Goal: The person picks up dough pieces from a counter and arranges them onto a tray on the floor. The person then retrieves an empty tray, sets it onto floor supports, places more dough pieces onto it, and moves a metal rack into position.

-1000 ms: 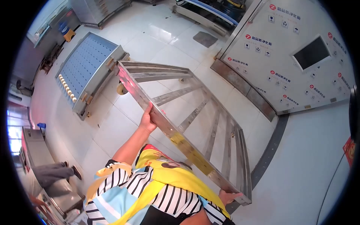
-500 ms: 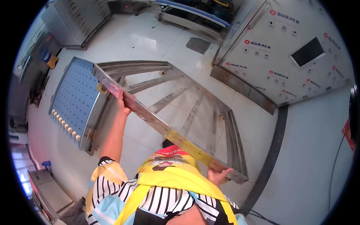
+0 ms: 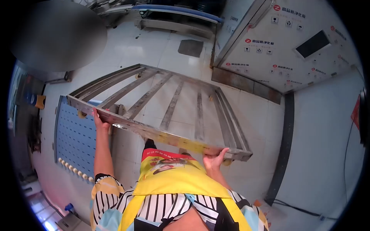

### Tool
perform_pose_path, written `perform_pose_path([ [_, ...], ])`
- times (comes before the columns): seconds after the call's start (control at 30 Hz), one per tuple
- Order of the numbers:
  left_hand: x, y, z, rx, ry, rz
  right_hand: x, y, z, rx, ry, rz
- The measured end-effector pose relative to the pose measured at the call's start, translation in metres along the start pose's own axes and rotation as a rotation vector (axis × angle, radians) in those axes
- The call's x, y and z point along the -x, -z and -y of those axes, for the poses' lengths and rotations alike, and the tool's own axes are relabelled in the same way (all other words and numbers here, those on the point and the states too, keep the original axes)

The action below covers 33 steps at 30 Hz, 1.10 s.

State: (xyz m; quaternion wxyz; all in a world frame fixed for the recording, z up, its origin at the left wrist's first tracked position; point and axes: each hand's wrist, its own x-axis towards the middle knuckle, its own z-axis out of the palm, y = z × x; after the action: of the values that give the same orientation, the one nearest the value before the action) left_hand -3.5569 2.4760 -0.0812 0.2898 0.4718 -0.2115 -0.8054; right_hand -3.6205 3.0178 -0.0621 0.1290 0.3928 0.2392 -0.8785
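Note:
Both hands carry a wide metal slatted dolly (image 3: 154, 133) with caster wheels under it, tilted in front of my yellow apron. My left hand (image 3: 101, 118) grips the near rail toward its left end, fingers partly hidden behind the metal. Around the same rail near the right corner closes my right hand (image 3: 214, 158), its thumb up along the side. Through the gaps between the slats the tiled floor shows.
A blue perforated panel (image 3: 73, 134) with a row of round cream pieces stands at the left. Opposite it is a printed white panel wall (image 3: 266, 57). A dark mat (image 3: 190, 48) lies on the floor. A blurred patch covers the upper left.
The dolly has swung more level across my view: its left end came down and outward, its right end rose slightly. Both hands keep their hold. The surroundings have shifted with my head.

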Motion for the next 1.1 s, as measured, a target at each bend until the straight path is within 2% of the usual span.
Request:
perform_pose_path([
  [0.13,-0.062,-0.029,-0.040,-0.065,-0.045,-0.021,-0.035,-0.063,-0.057,-0.040,0.013,0.000],
  [0.27,-0.145,-0.029,-0.073,-0.036,0.030,0.028,-0.083,-0.102,-0.106,-0.068,0.034,-0.033],
  [0.37,-0.187,-0.041,-0.084,-0.022,0.056,-0.034,-0.104,-0.139,-0.138,-0.082,0.057,-0.077],
  [0.4,-0.198,-0.043,-0.088,-0.019,0.122,0.053,-0.116,-0.144,-0.145,-0.101,0.048,-0.062],
  [0.47,-0.223,-0.051,-0.087,-0.029,0.201,0.066,-0.146,-0.149,-0.157,-0.147,0.032,-0.031],
  [0.5,-0.229,-0.060,-0.083,-0.102,0.183,0.047,-0.170,-0.143,-0.163,-0.173,0.034,0.017],
  [0.6,-0.259,-0.068,-0.054,-0.283,0.132,-0.072,-0.200,-0.151,-0.170,-0.185,-0.015,-0.059],
  [0.63,-0.272,-0.054,-0.046,-0.225,0.202,-0.057,-0.212,-0.142,-0.175,-0.127,-0.002,-0.110],
  [0.67,-0.287,-0.044,-0.036,-0.241,0.257,-0.136,-0.226,-0.133,-0.178,-0.097,-0.024,-0.151],
  [0.77,-0.312,-0.034,-0.018,-0.193,0.275,-0.101,-0.264,-0.133,-0.187,-0.045,-0.124,-0.292],
  [0.9,-0.351,-0.016,0.002,-0.201,0.342,-0.057,-0.307,-0.130,-0.196,-0.005,-0.105,-0.319],
  [1.03,-0.388,-0.010,0.021,-0.226,0.317,-0.015,-0.347,-0.129,-0.215,-0.036,-0.099,-0.381],
  [1.1,-0.398,-0.010,0.037,-0.194,0.303,-0.069,-0.370,-0.129,-0.223,-0.002,-0.060,-0.439],
])
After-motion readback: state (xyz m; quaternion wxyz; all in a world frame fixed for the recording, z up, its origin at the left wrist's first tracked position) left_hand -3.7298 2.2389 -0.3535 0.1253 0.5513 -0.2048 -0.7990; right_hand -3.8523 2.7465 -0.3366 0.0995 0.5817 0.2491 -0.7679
